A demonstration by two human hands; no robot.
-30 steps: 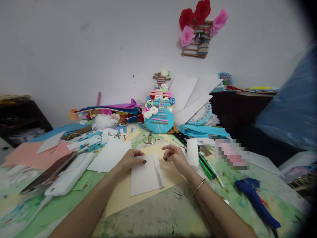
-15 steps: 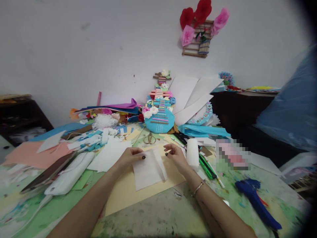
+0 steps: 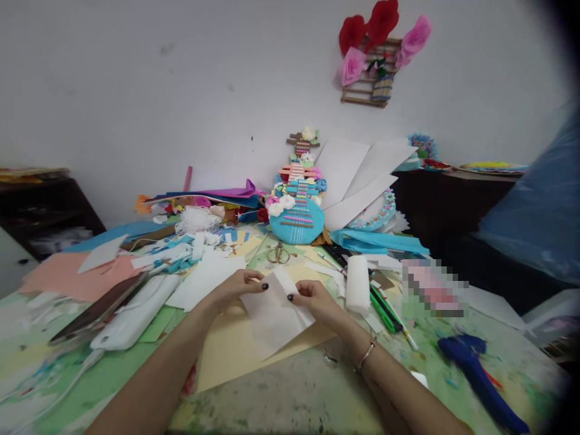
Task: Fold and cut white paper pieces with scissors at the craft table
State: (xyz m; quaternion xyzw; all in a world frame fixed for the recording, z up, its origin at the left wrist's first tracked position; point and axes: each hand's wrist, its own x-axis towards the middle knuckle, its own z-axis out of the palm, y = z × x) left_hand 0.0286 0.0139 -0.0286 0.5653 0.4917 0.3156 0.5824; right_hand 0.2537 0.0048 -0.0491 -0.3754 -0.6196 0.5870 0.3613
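Note:
A thin white sheet of paper [image 3: 274,323] is held up between my two hands, tilted, with a fold along its right side. My left hand [image 3: 242,287] pinches its upper left edge, thumb in front. On the right edge my right hand [image 3: 315,302] grips the paper between thumb and fingers. Beneath it a pale yellow sheet [image 3: 222,362] lies on the table. Just right of my right hand stands a white roll [image 3: 357,285]. Gold-handled scissors [image 3: 278,255] lie beyond the paper.
A blue glue gun [image 3: 480,380] lies at the right, near green-and-black cutters or pens [image 3: 384,311]. At the left are a white power strip [image 3: 136,311] and a phone-like dark slab [image 3: 97,308]. A blue paper lute [image 3: 298,220] stands against the wall [image 3: 181,109].
My right hand has moved left and closed on the paper's right edge; before, its fingers were apart from it. The paper has turned and tilted. The view has shifted slightly.

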